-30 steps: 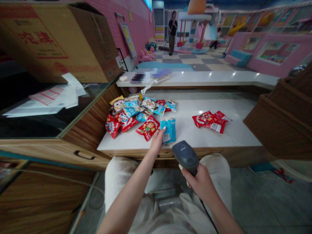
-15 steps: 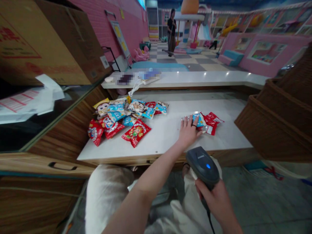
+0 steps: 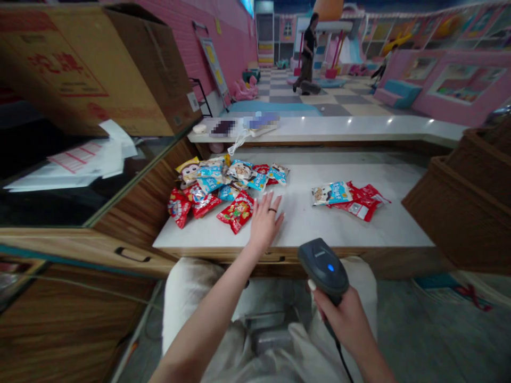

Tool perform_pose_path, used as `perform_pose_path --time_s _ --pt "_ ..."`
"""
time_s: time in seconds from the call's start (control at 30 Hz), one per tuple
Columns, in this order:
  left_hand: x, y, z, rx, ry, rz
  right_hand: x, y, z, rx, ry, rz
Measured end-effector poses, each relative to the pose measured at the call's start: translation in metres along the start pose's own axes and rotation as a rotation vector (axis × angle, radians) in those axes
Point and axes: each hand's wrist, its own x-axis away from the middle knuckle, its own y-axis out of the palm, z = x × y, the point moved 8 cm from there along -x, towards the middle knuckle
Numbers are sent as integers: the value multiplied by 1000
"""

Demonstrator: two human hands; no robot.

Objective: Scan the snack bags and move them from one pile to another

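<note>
My left hand (image 3: 264, 223) rests open and empty on the white counter (image 3: 303, 234), just right of a red snack packet (image 3: 236, 211). That packet lies at the edge of a heap of red and blue snack packets (image 3: 223, 183). My right hand (image 3: 339, 319) grips a dark grey corded barcode scanner (image 3: 323, 268) above the counter's front edge, its blue light lit. Farther right, a blue and white snack packet (image 3: 332, 193) overlaps a small group of red packets (image 3: 361, 203).
A large cardboard box (image 3: 96, 69) sits on a glass display case (image 3: 59, 186) holding papers at left. A wicker basket (image 3: 459, 205) stands at right. Behind the counter are a second white counter (image 3: 339, 128) and a person (image 3: 307, 48) in a play area.
The blue and white packet now lies on the right-hand red packets, released from my left hand. My left hand has moved back left, near the heap. The scanner has shifted little.
</note>
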Motion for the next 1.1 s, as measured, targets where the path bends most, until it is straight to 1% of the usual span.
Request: perform_pose_path --time_s 0.07,0.13,0.2,0.27,0.33,0.43,0.5,0.53,0.6,0.67,0.73,0.8,0.87,0.9,1.03,1.1 --pt "19 -23 -43 -68 -124 49 1 12 -9 -32 -25 -60" --pt "31 -36 -75 -57 -213 70 2 22 -15 -46 -47 -105" --pt "37 -39 -94 48 -254 72 4 31 -18 -53 -52 -147" --pt "41 -38 -102 201 -264 86 6 37 -18 -52 -52 -179" --pt "45 -38 -103 343 -265 119 8 39 -17 -45 -53 -185" --pt "49 -42 -95 544 -258 153 10 41 -16 -41 -42 -178" --pt "50 -46 -89 720 -286 185 10 43 -15 -47 -34 -169" --pt "50 -48 -88 829 -322 210 10 45 -15 -51 -32 -165" --pt "50 -48 -89 1098 -443 279 9 48 -16 -60 -29 -155" --pt "50 -37 -91 1412 -614 303 7 53 -16 -64 -26 -159" --pt "51 -20 -88 1696 -785 253 4 58 -17 -63 -23 -174" --pt "51 -7 -82 1886 -885 177 1 62 -20 -64 -27 -187" --pt "50 0 -77 1972 -901 136 -3 66 -24 -61 -38 -190" --pt "50 2 -77 1977 -893 134 -5 68 -27 -54 -44 -187" --pt "51 5 -78 1877 -824 157 -11 74 -33 -21 -63 -179" --pt "52 6 -77 1840 -801 142 -13 78 -34 -20 -55 -188"
